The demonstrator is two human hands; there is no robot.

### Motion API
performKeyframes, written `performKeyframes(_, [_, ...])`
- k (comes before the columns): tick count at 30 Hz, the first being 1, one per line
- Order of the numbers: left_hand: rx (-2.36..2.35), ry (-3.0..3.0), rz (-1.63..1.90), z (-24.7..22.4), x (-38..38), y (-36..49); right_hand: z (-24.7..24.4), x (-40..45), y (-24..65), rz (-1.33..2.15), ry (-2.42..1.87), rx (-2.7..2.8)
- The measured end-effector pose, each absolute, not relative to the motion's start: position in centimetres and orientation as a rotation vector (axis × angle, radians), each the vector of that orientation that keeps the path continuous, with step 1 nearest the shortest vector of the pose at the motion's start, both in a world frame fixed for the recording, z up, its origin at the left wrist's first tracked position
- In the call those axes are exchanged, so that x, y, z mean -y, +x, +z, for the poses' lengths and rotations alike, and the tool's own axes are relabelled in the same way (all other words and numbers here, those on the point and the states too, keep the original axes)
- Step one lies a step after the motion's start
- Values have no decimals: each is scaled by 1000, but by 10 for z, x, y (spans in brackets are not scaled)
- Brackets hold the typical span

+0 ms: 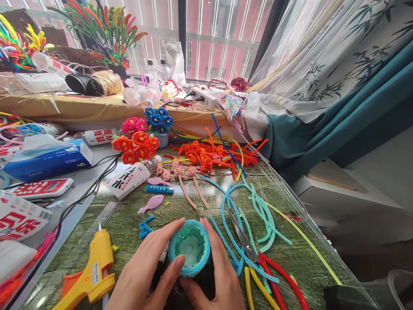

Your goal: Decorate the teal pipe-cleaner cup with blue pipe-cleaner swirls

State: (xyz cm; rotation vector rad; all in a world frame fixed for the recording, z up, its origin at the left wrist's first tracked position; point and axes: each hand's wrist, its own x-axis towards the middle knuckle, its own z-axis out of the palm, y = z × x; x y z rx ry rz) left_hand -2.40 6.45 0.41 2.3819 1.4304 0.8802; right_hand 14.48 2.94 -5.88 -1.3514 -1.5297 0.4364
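Beyond the left hand (142, 271), a blue lighter (159, 189) lies on the green wood-patterned counter (132, 214), near a white-labelled bottle (129, 178) on its side. Farther out to the left of that hand sit a blue tissue box (48, 161) and, slightly nearer, a red-and-white calculator (48, 188). Well past both hands, a cloth-covered ledge (90, 108) below the window (222, 51) bears coiled twine (108, 82) and a white power strip (209, 100). Beyond the right hand (222, 275), to its right, hangs a teal curtain (300, 146).
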Motion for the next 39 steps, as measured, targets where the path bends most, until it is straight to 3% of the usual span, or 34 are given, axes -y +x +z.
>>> performKeyframes(39, [-1427,2480,880,-1,-60,-26,-45,-29,152,424,-1384,1521])
